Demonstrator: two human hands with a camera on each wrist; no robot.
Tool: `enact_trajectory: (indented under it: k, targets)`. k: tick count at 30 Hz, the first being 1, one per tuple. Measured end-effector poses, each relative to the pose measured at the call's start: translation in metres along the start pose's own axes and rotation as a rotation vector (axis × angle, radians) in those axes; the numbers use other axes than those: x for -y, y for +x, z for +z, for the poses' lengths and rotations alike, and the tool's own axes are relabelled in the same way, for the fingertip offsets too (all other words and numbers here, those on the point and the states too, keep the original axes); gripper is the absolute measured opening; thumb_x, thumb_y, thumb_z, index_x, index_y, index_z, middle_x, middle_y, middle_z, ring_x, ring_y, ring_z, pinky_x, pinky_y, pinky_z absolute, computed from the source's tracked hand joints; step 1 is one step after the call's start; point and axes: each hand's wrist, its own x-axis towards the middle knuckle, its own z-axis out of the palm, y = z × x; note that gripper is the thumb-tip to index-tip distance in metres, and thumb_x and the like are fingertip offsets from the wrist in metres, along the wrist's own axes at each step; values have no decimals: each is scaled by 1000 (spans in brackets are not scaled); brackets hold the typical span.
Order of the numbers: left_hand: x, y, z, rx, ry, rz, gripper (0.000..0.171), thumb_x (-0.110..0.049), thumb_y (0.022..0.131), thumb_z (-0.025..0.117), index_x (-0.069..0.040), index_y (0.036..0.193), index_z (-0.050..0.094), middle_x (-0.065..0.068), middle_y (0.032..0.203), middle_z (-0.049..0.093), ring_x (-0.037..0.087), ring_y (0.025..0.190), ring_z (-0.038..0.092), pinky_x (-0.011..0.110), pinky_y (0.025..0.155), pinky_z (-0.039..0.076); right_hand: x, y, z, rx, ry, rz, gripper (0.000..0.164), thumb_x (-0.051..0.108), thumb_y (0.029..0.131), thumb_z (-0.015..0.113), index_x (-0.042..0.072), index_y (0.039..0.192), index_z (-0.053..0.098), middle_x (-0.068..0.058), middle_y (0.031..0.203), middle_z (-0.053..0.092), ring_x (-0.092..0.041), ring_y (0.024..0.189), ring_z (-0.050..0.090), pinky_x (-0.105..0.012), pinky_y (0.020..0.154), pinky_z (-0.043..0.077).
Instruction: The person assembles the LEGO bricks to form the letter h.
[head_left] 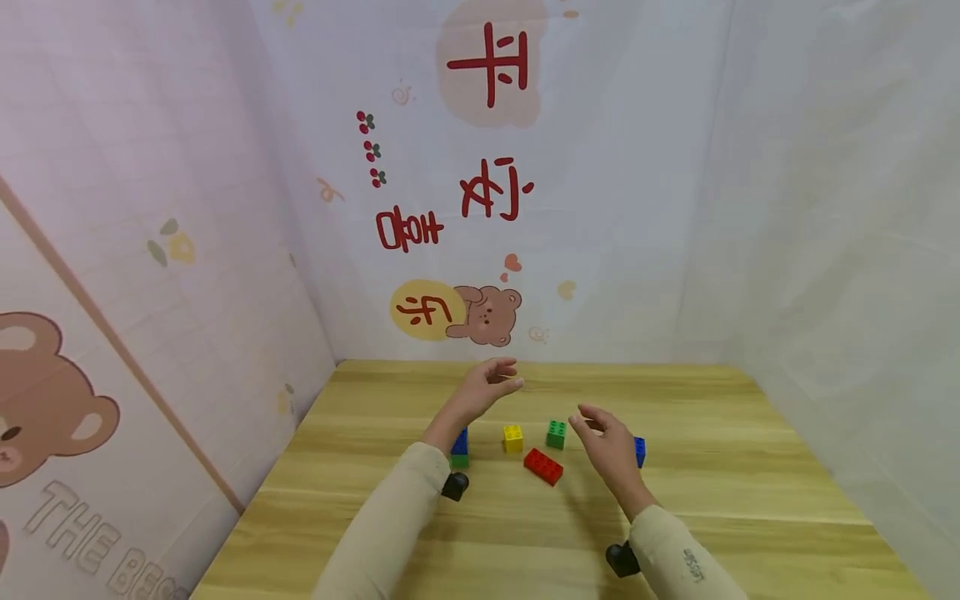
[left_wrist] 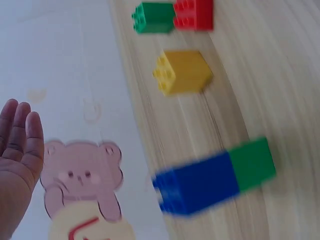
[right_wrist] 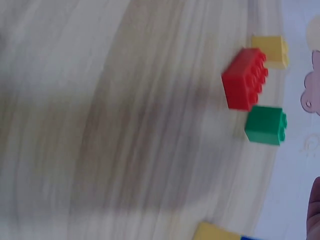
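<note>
The largest thing, a white cloth backdrop (head_left: 622,208) printed with bears and red characters, rises beyond the fingers of both hands, and a wooden table (head_left: 720,433) spreads beneath them. The left hand (head_left: 483,392) is relaxed, its fingers lightly bent with a gap between them and the thumb; the right hand (head_left: 609,443) curves loosely too, thumb apart from the fingers, and both are empty. Nearer the person than the left fingers, partly hidden by that wrist, is the blue-and-green stack (left_wrist: 215,179). The red brick (head_left: 543,467) lies left of the right fingers and nearer the person. A blue block (head_left: 640,452) sits to the right of the right hand, partly covered by it; how far it extends I cannot tell. The yellow block (head_left: 513,439) is on the near side of the left fingertips, and the green block (head_left: 556,434) is just left of the right fingertips.
</note>
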Motion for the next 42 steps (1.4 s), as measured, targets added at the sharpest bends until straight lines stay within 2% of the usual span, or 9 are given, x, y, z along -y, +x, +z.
enact_trajectory:
  k: [5, 8, 15, 21, 28, 37, 42]
  targets:
    - [18, -13, -24, -62, 0, -31, 52, -34, 97, 66, -14, 143, 52, 8, 132, 59, 27, 121, 55, 47, 102, 45, -3, -4, 16, 31, -7, 15, 44, 29, 98, 66, 8, 136, 61, -14, 136, 59, -30, 119, 57, -47, 89, 52]
    - [28, -22, -33, -100, 1, -50, 52, -34, 97, 66, -14, 142, 53, 9, 131, 59, 26, 119, 56, 47, 102, 45, -5, -6, 19, 41, -20, 36, 47, 30, 97, 67, 7, 136, 60, -15, 136, 58, -33, 120, 56, -47, 89, 53]
    - [54, -43, -47, -140, -6, -110, 50, -27, 98, 65, -7, 142, 53, 16, 132, 58, 29, 119, 56, 48, 101, 45, -16, -8, 24, 58, -61, 107, 49, 30, 96, 67, 5, 137, 59, -18, 136, 57, -34, 120, 56, -49, 92, 51]
    - [78, -56, -57, -158, -36, -145, 53, -28, 97, 67, -8, 143, 52, 16, 135, 56, 30, 121, 54, 49, 102, 44, -23, -8, 30, 66, -80, 116, 50, 27, 95, 68, -1, 135, 58, -21, 135, 57, -37, 118, 56, -52, 95, 48]
    - [99, -66, -59, -96, -70, -181, 60, -29, 95, 70, -5, 145, 48, 18, 139, 53, 31, 121, 53, 50, 101, 45, -33, -12, 35, 114, -99, 171, 52, 28, 96, 68, -5, 135, 56, -23, 137, 56, -37, 115, 57, -51, 96, 48]
    - [112, -72, -55, -71, -88, -197, 58, -27, 94, 71, -6, 144, 50, 17, 139, 54, 33, 123, 53, 47, 99, 47, -39, -19, 42, 127, -126, 180, 51, 26, 94, 71, -5, 133, 58, -23, 129, 61, -35, 107, 61, -50, 92, 50]
    - [116, -73, -54, -72, -86, -205, 56, -26, 94, 71, -7, 143, 52, 15, 140, 53, 35, 126, 51, 47, 97, 48, -42, -19, 49, 130, -164, 181, 51, 27, 93, 72, -4, 131, 60, -22, 128, 62, -36, 110, 61, -51, 95, 48]
